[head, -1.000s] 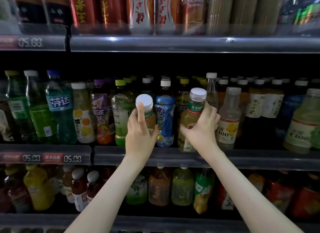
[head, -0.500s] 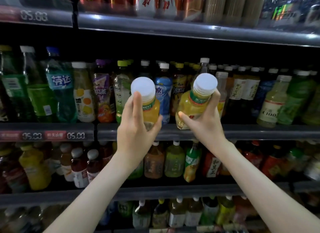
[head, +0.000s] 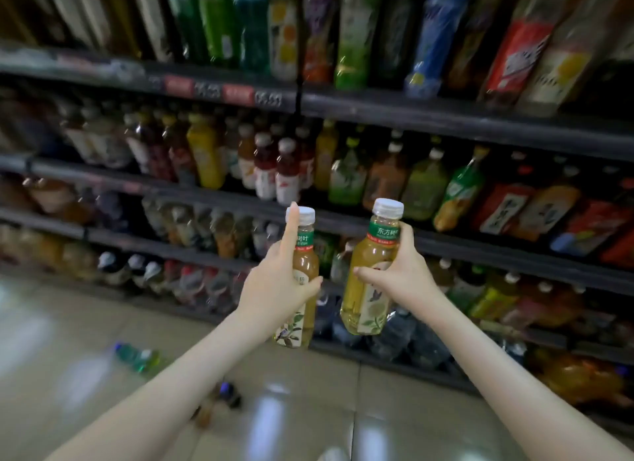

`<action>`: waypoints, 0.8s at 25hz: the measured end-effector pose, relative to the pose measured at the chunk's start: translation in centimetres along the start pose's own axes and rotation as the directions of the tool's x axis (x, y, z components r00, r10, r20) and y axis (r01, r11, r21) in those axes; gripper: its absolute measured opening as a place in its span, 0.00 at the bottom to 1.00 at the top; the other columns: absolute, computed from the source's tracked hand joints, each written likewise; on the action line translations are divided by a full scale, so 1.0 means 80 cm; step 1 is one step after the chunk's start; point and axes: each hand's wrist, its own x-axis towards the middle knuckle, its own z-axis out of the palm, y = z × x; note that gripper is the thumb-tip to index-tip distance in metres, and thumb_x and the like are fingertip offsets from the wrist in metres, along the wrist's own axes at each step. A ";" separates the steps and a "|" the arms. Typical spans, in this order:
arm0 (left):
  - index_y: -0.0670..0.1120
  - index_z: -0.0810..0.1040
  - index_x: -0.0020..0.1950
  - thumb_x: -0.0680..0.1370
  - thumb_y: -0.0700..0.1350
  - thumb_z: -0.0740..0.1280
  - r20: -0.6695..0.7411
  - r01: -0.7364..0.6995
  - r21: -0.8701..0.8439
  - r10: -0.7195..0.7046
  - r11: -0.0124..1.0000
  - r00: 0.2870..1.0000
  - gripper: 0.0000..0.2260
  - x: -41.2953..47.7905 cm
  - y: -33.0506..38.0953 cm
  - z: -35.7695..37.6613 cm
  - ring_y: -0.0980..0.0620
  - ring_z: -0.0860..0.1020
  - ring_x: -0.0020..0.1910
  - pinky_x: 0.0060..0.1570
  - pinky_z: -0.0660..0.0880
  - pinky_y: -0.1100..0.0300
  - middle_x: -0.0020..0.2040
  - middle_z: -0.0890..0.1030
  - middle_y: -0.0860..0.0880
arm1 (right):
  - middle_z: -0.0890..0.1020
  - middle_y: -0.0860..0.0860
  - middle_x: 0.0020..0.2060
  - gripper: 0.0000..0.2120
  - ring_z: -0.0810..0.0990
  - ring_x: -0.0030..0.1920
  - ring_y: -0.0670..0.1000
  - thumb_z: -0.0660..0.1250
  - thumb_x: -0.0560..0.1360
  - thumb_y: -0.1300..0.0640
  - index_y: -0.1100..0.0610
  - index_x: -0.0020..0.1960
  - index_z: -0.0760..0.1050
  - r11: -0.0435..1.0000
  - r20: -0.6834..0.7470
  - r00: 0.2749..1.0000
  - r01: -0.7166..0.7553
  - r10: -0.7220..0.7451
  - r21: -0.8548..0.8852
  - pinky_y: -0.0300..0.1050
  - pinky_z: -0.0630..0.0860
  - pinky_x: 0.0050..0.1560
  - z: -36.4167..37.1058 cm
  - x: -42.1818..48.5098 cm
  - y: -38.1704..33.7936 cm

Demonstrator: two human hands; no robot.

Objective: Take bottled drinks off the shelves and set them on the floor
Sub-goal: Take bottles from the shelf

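Two bottles are now clear of the shelves (head: 446, 117): my left hand (head: 274, 289) grips the left tea bottle (head: 305, 265), my right hand (head: 401, 278) the right tea bottle (head: 368, 282); the floor (head: 85, 323) below awaits.

shop, stocked drink shelves (head: 446, 117), price tags (head: 236, 94)

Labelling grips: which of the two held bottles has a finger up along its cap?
The clear plastic yellow-tea bottle in the left hand; the twin in the right hand has a bare cap.

Both hands, left (head: 278, 289) and right (head: 399, 275), each grip a tea bottle (head: 303, 271) before stocked shelves (head: 446, 117).
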 end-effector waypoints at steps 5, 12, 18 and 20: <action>0.68 0.28 0.69 0.72 0.51 0.70 0.108 0.214 0.058 -0.219 0.975 0.970 0.51 -0.092 -0.081 -0.032 0.51 0.77 0.39 0.44 0.75 0.54 0.46 0.77 0.52 | 0.81 0.45 0.46 0.42 0.80 0.45 0.44 0.79 0.65 0.56 0.49 0.70 0.57 0.998 0.170 0.983 -0.060 0.064 -0.030 0.42 0.75 0.46 0.113 -0.041 -0.006; 0.67 0.28 0.70 0.71 0.53 0.71 0.026 0.368 0.023 -0.368 0.930 0.929 0.51 -0.112 -0.199 -0.139 0.52 0.75 0.33 0.37 0.73 0.56 0.34 0.75 0.53 | 0.80 0.47 0.50 0.42 0.80 0.49 0.47 0.80 0.63 0.53 0.49 0.68 0.58 1.000 0.286 0.958 -0.008 0.016 -0.028 0.45 0.76 0.51 0.258 -0.021 -0.089; 0.63 0.33 0.74 0.72 0.51 0.72 -0.036 0.416 -0.028 -0.417 0.909 0.908 0.50 -0.106 -0.339 -0.293 0.59 0.75 0.30 0.31 0.71 0.61 0.31 0.76 0.58 | 0.77 0.44 0.47 0.38 0.79 0.46 0.44 0.79 0.65 0.55 0.48 0.65 0.58 0.998 0.317 0.948 -0.045 0.032 0.036 0.40 0.75 0.42 0.411 0.016 -0.181; 0.62 0.33 0.74 0.72 0.51 0.72 -0.051 0.411 0.013 -0.410 0.912 0.911 0.50 -0.096 -0.381 -0.341 0.58 0.76 0.29 0.32 0.73 0.61 0.30 0.76 0.56 | 0.78 0.46 0.49 0.40 0.79 0.46 0.45 0.79 0.65 0.55 0.49 0.68 0.58 0.997 0.334 0.942 -0.056 0.035 0.055 0.40 0.76 0.41 0.459 0.032 -0.211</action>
